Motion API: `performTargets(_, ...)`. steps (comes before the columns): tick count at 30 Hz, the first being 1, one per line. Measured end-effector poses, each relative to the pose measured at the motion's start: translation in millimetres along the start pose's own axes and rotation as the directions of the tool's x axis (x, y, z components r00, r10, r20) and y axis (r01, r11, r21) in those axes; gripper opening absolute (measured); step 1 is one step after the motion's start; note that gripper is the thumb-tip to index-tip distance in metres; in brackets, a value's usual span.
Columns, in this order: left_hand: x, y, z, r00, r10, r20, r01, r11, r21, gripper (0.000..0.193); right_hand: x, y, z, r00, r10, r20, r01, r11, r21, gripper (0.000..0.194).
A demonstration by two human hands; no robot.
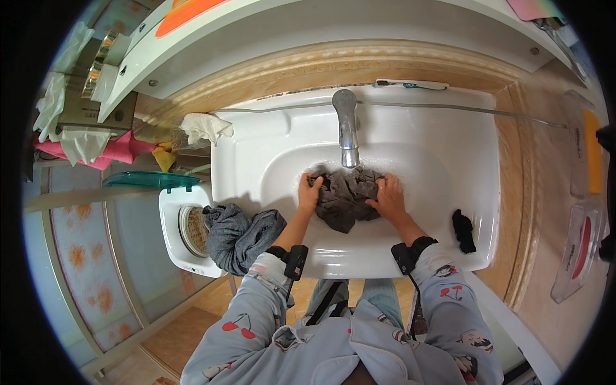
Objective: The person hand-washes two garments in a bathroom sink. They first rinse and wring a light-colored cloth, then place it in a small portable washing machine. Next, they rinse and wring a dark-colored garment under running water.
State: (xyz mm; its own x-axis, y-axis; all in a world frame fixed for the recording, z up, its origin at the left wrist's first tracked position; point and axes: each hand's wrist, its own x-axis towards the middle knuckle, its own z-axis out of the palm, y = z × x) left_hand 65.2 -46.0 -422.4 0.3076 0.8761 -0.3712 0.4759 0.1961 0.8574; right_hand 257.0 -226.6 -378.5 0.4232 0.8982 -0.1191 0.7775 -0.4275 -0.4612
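A wet brown-grey cloth [342, 197] lies bunched in the bowl of the white washbasin [423, 130], just below the chrome faucet [347, 125]. My left hand [309, 190] grips its left end, and my right hand [389, 196] grips its right end, fingers bent into the fabric. White suds show around the cloth. A dark grey garment [243, 236] lies heaped over the basin's left front corner, partly against a small white washing machine. On the basin's right side is a small black piece of cloth [464, 231], separate from my hands.
The small washing machine [168, 240] stands left with its green lid [149, 179] raised. A white rag [207, 127] sits on the basin's back left corner. A toothbrush [423, 86] lies along the back ledge. A grey hose [433, 105] crosses behind the faucet. A shelf [308, 24] overhangs the back.
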Motion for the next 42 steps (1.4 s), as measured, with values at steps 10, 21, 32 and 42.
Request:
performTargets(10,-56.3,48.1,10.8,0.609,0.598,0.52,-0.774,0.307,0.554,0.046,-17.2,-0.3,17.0,0.994,-0.094,-0.058,0.072,0.952,-0.296,0.008)
performTargets(21,-67.6,76.9,-36.0,0.626,0.127,0.769,-0.77,0.255,0.585,0.047,-30.4,-2.2,-80.2,0.983,0.183,0.015,-0.12,0.58,0.806,0.018)
performTargets(32,-84.8,101.0,-87.8,0.703,-0.023,0.71,-0.711,-0.009,0.703,0.016,-83.6,-10.1,-81.7,0.989,0.034,0.143,-0.074,0.956,0.285,0.029)
performTargets(42,-83.6,111.7,14.7,0.581,0.673,0.457,-0.81,0.537,0.237,0.033,-80.7,-63.1,-144.5,0.99,0.066,-0.122,0.072,0.506,0.86,0.021)
